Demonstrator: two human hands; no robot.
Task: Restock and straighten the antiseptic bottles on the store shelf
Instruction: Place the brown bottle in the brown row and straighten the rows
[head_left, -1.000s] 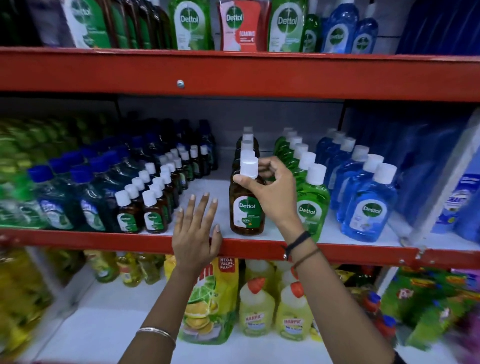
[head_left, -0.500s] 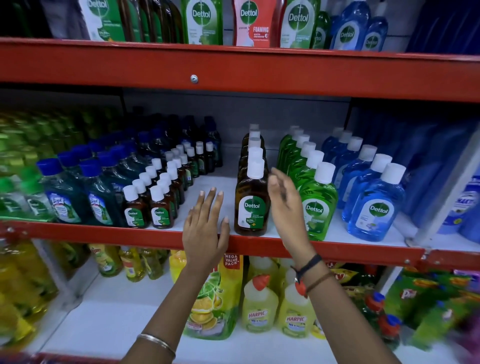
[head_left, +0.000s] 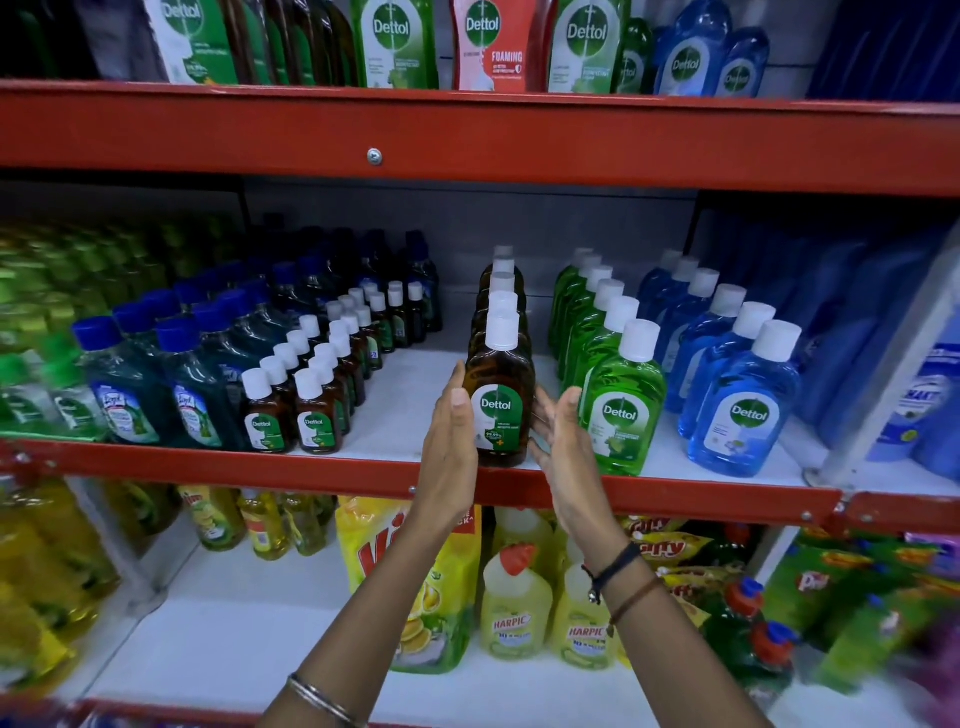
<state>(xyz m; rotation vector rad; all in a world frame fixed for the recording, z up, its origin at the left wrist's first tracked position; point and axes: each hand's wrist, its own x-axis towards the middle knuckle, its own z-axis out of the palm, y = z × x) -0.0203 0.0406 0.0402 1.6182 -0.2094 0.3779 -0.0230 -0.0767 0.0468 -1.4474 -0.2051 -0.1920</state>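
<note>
A brown Dettol antiseptic bottle (head_left: 501, 415) with a white cap stands upright at the front of the middle shelf (head_left: 311, 470), heading a single-file row of the same bottles (head_left: 503, 283). My left hand (head_left: 449, 441) lies flat against its left side, thumb on the label's edge. My right hand (head_left: 563, 447) is flat beside its right side, fingertips touching it. The fingers of both hands are straight, not wrapped around the bottle.
Green Dettol bottles (head_left: 621, 415) and blue ones (head_left: 743, 415) line up to the right. Small brown bottles (head_left: 317, 421) and teal bottles (head_left: 192, 400) stand to the left. A red beam (head_left: 467, 135) runs overhead. Harpic bottles (head_left: 514, 613) and a yellow pouch (head_left: 415, 571) sit below.
My right hand let go of the bottle's cap and dropped to its right side. My left hand moved right from the shelf edge to the bottle's left side.
</note>
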